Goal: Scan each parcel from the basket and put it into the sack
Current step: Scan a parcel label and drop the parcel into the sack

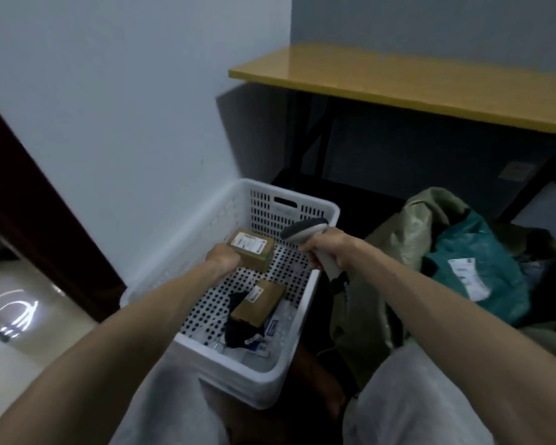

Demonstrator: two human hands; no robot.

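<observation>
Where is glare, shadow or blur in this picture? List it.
Head view: dim, bluish light; streaky glare on the glossy pale floor; deep shadow under the yellow wooden tabletop; label on the raised brown cardboard box too soft to read.

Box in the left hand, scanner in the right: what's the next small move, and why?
Probably aim the scanner at the label on the box and scan it. The left hand holds the box label-up over the basket, and the scanner head in the right hand sits just beside it. The sack lies to the right for afterwards.
</observation>
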